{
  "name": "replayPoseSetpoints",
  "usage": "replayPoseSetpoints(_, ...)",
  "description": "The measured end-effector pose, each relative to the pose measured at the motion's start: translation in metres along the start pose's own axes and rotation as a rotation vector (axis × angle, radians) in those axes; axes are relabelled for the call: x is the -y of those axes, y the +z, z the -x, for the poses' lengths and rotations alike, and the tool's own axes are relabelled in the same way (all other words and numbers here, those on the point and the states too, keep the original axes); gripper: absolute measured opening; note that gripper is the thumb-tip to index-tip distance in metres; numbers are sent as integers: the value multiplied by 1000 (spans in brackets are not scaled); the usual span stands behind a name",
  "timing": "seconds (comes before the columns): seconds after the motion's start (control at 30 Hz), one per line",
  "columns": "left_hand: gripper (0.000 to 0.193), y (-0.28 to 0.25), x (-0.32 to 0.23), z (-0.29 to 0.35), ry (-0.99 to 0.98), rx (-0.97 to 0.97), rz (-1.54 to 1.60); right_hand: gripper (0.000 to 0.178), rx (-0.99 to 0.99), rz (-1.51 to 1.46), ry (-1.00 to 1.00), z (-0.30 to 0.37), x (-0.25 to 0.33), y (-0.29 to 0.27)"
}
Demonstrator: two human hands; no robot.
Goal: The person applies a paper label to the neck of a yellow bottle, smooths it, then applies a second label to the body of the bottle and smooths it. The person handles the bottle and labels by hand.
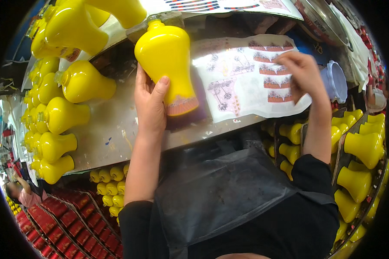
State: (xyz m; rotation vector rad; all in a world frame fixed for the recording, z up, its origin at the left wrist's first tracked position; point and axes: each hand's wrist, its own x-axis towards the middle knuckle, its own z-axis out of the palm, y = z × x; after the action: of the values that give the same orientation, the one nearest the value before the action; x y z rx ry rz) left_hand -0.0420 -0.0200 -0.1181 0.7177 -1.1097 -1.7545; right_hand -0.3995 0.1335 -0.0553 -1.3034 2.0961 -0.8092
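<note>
My left hand (pixel 151 97) is wrapped round a glossy yellow vase-shaped bottle (pixel 164 52), thumb across its front. The bottle leans, its neck toward a grey block (pixel 168 20) at the back. A reddish patterned band (pixel 181 105) circles its narrow foot. To the right, my right hand (pixel 304 75) hovers over a white decal sheet (pixel 246 110). Its fingers are bent and apart, slightly blurred, with nothing visible in them. Rows of reddish fence-like strips (pixel 276 84) and pale purple tree pictures (pixel 222 93) are printed on the sheet.
Several yellow bottles (pixel 60 116) lie along the table's (pixel 103 142) left side. A lilac tub (pixel 334 82) stands at the right edge. Racks of yellow bottles (pixel 356 177) are at lower right, red boxes (pixel 69 220) at lower left. Another person (pixel 28 196) is far left.
</note>
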Motion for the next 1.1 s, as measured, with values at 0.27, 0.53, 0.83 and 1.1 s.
replayPoseSetpoints(0.27,81,-9,11,3,122,34,-172,16,26,139,-379,-16,52,84)
replayPoseSetpoints(0.53,88,-4,5,4,48,19,-56,11,-395,245,-552,-44,55,74)
replayPoseSetpoints(0.83,78,-5,4,6,-7,-33,-62,20,-602,378,-493,-92,64,67)
replayPoseSetpoints(1.1,80,-6,6,8,-20,-77,-32,24,-826,580,-196,-120,33,17)
